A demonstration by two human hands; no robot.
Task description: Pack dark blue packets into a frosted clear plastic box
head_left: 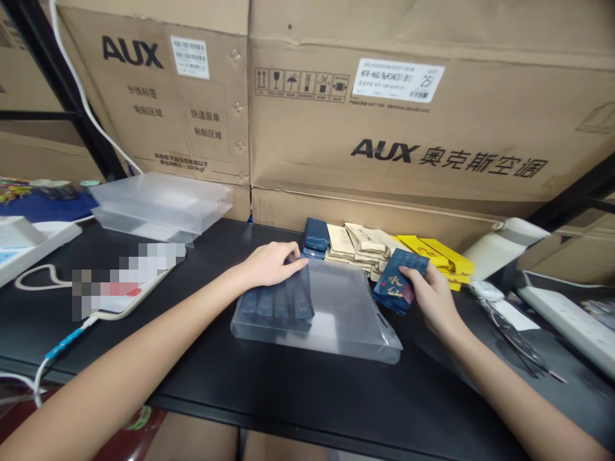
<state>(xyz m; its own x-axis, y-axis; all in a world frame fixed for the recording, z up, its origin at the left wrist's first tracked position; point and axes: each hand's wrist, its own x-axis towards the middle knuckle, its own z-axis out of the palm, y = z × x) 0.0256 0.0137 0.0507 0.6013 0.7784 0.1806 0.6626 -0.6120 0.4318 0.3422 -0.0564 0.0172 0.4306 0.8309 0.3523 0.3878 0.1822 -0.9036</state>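
Note:
A clear plastic box (341, 301) lies flat on the black table (288, 394), with several dark blue packets (281, 298) side by side in its left part. Over the box's back left side is my left hand (273, 262), fingers curled at the packets; whatever its fingertips grip is hidden. My right hand (432, 298) pinches a blue packet (400, 282) with gold characters, right of the box's back corner. Behind the box sit a small blue stack (316, 235), piled beige packets (358, 243) and yellow packets (435, 253).
Stacked clear plastic boxes (161, 202) stand at the back left, near a phone (148, 282) with a cable. On the right are a white bottle (504, 246), glasses (516, 336) and a power strip (571, 323). Large cartons (408, 128) line the back.

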